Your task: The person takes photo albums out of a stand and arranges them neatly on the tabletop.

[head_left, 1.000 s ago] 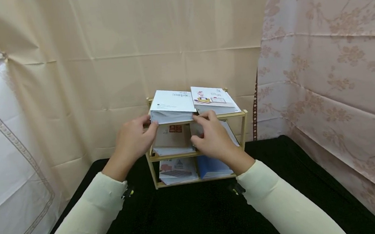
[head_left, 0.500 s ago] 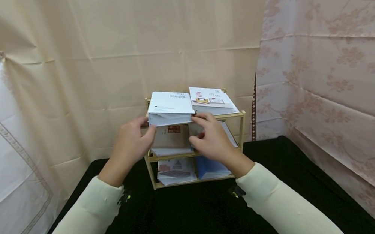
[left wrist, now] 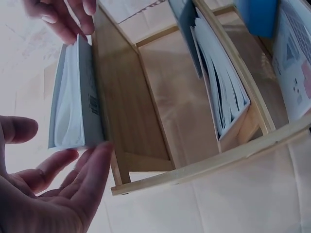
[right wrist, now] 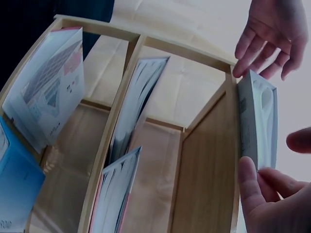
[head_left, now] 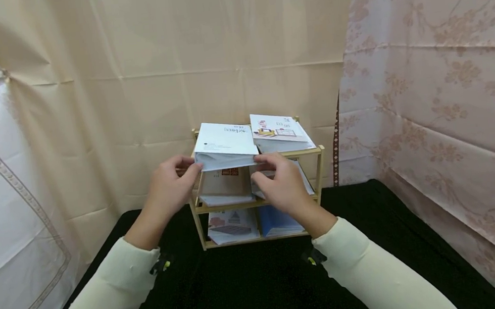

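Note:
A white hard-covered book (head_left: pixel 228 139) with dark printed characters lies on the top tier of a small wooden shelf (head_left: pixel 319 175). Its front edge juts past the front rail, page side toward me. My left hand (head_left: pixel 166 192) holds the book's left front corner, and my right hand (head_left: pixel 286 185) holds the right front corner. In the left wrist view, left fingertips (left wrist: pixel 102 148) sit at the underside by the shelf's top panel (left wrist: pixel 129 97). The right wrist view has the right hand's fingertips (right wrist: pixel 249 172) against the book's end and underside, the thumb just apart from the cover.
To the right on the top tier lies another book (head_left: pixel 278 131) with a colored drawing. The middle tier holds a brown-covered book (head_left: pixel 225 186) and a second one. Below are a picture-covered book (head_left: pixel 233 225) and a blue one (head_left: pixel 281 221). Black cloth (head_left: pixel 260 287) covers the table.
The white book has shifted slightly toward me, so its front edge overhangs the rail more. Both hands have moved a little with it, still at its two front corners.

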Motion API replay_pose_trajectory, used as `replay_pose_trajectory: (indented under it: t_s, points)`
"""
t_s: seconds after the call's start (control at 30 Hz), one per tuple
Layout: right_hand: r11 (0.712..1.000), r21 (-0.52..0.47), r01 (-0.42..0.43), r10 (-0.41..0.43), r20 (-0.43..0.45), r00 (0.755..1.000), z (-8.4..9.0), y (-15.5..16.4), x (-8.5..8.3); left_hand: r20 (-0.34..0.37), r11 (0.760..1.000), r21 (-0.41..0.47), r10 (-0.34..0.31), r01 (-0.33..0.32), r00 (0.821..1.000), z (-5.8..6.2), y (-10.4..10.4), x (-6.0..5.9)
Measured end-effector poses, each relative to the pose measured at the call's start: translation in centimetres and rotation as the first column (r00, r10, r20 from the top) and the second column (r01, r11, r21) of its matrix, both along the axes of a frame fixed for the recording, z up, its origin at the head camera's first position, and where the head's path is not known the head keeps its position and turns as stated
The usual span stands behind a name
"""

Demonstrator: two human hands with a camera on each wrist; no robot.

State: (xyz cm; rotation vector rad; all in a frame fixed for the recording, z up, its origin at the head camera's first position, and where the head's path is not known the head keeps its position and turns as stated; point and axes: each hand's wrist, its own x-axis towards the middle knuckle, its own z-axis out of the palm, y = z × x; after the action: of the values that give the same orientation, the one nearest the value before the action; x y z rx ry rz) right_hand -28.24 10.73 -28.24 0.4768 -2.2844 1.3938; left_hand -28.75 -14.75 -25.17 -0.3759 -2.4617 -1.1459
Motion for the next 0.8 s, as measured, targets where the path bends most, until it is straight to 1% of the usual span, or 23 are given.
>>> replay_pose_trajectory:
  t_s: [0.1, 0.17, 0.27, 0.4, 0.43, 0.6, 0.67, 0.77, 0.8]
  points:
    - [0.995, -0.097, 0.009, -0.008, 0.011, 1.0, 0.3, 0.0, 0.1, 0.045, 0.996, 0.081, -0.027, 0.023, 0.999, 0.3, -0.3, -0.2]
    - [0.986, -0.165, -0.001, 0.006, 0.032, 0.999, 0.4, 0.0, 0.2, 0.08, 0.99, 0.138, -0.043, 0.032, 0.996, 0.5, -0.4, -0.2]
    - [0.965, -0.262, -0.011, 0.033, 0.078, 0.996, 0.4, 0.0, 0.1, 0.14, 0.972, 0.229, -0.077, 0.043, 0.987, 0.7, -0.6, -0.1]
    - [0.936, -0.352, 0.016, 0.043, 0.159, 0.986, 0.5, 0.0, -0.2, 0.206, 0.945, 0.325, -0.118, 0.046, 0.971, 0.8, -0.8, -0.2]
    - [0.926, -0.376, 0.019, 0.052, 0.177, 0.983, 0.5, 0.0, -0.3, 0.219, 0.942, 0.334, -0.122, 0.043, 0.968, 0.8, -0.9, -0.3]
    - [0.854, -0.52, 0.017, 0.131, 0.247, 0.96, 0.6, 0.1, -0.5, 0.274, 0.93, 0.367, -0.143, 0.034, 0.951, 0.8, -1.1, -0.7]
    - [0.826, -0.563, 0.025, 0.156, 0.272, 0.95, 0.8, 0.1, -0.6, 0.291, 0.922, 0.384, -0.164, 0.042, 0.943, 0.9, -1.1, -0.8]
    - [0.818, -0.572, 0.058, 0.158, 0.32, 0.934, 0.9, 0.1, -0.9, 0.314, 0.908, 0.416, -0.198, 0.053, 0.929, 1.0, -1.1, -0.9]
    - [0.811, -0.582, 0.061, 0.166, 0.329, 0.93, 1.0, 0.1, -1.0, 0.323, 0.902, 0.428, -0.21, 0.056, 0.923, 1.0, -1.1, -0.9]
